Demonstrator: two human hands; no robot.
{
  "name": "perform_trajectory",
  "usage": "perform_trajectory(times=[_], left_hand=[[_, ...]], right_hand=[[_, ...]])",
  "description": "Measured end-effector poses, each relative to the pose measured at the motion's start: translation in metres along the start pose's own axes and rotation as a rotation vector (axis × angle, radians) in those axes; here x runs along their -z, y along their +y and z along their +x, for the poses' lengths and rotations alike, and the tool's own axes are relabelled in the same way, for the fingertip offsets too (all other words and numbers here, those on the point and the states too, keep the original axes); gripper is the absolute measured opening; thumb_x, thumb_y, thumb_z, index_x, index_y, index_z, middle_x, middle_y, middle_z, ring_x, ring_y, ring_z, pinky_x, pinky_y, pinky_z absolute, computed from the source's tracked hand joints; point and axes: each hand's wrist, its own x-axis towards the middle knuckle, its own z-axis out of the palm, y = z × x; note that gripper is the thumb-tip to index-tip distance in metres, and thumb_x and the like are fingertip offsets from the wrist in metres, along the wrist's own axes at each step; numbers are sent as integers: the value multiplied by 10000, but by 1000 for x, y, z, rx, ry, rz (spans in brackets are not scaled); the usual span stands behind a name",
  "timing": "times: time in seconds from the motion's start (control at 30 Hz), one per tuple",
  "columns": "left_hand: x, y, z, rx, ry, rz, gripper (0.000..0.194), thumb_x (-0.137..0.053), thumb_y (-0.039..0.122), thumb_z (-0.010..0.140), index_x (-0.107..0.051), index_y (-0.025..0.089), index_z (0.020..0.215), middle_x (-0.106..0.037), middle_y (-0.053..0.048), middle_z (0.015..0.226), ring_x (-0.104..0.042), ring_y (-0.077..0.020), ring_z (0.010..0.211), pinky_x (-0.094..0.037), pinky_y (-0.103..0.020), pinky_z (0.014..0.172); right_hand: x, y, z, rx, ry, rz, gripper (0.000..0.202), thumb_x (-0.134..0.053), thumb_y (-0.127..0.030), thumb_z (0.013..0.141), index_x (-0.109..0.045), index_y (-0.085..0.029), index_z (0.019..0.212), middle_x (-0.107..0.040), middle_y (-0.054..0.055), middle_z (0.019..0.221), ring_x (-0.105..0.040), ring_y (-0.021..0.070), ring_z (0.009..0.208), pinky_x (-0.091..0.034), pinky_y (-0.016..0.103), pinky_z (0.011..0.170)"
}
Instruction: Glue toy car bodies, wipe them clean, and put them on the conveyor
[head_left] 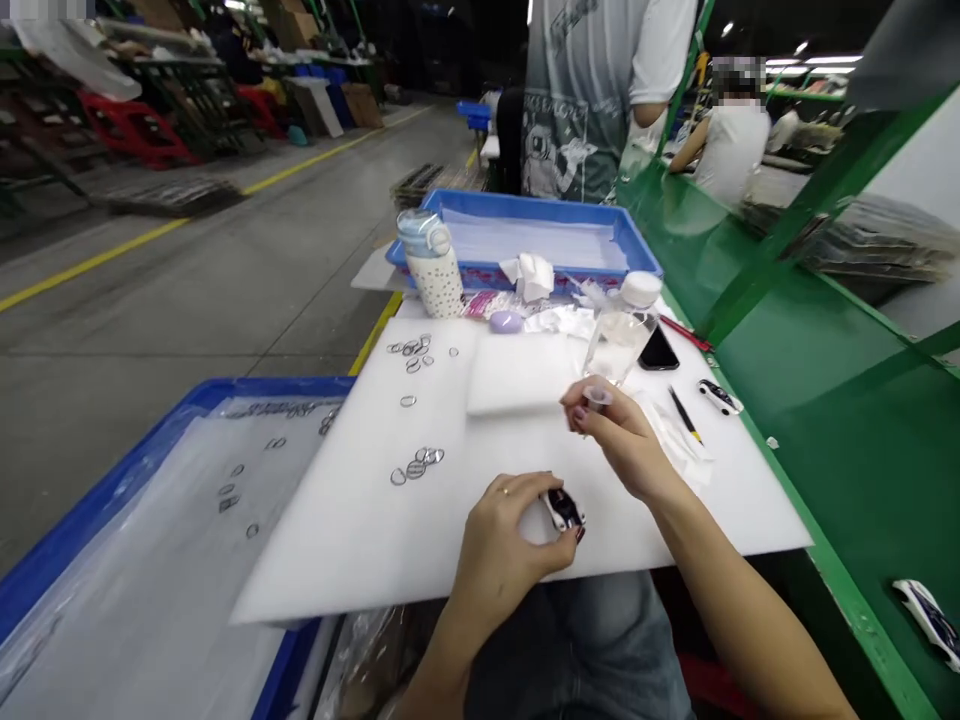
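My left hand [501,545] is closed on a small white-and-black toy car [564,508], held between thumb and fingers just above the white foam sheet [337,540]. Up and to the right, my right hand [622,430] pinches a small translucent cup-shaped piece [598,397]; its exact kind is unclear. A clear plastic container [616,345] stands just behind that hand. Small dark-rimmed oval parts [416,464] lie in loose groups on the left of the foam. A thinner foam block [517,375] rests on the sheet near my right hand.
Behind the foam are a dotted bottle [433,275], crumpled tissue [532,275] and a blue tray [637,240]. A phone [658,350], a dark pen-like tool [684,415] and another toy car [720,397] lie right. Another blue tray [187,410] sits left. A person [585,100] stands opposite.
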Motion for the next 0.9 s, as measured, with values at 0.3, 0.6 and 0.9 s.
perform_trajectory(times=[0.3, 0.6, 0.9], left_hand=[[-4, 4, 3, 88, 60, -58, 370, -760, 98, 617, -727, 210, 969, -754, -6, 973, -652, -237, 912, -537, -404, 825], [-6, 5, 3, 88, 91, -59, 348, -779, 99, 610, -725, 200, 938, -749, 11, 908, -643, -213, 858, -521, -362, 772], [-6, 5, 3, 95, 88, -58, 354, -764, 111, 614, -725, 209, 951, -752, -1, 931, -648, -224, 871, -529, -378, 783]], right_hand=[[-27, -12, -37, 22, 82, 358, 632, -389, -793, 832, -356, -217, 573, -269, -36, 541, -271, 128, 512, -286, 305, 532], [-41, -19, -35, -2, 75, 466, 564, -379, -675, 837, -257, -226, 518, -144, -49, 440, -163, 105, 427, -190, 284, 441], [-43, -17, -36, 2, 96, 459, 565, -392, -675, 830, -273, -226, 508, -148, -47, 441, -161, 107, 434, -205, 288, 454]])
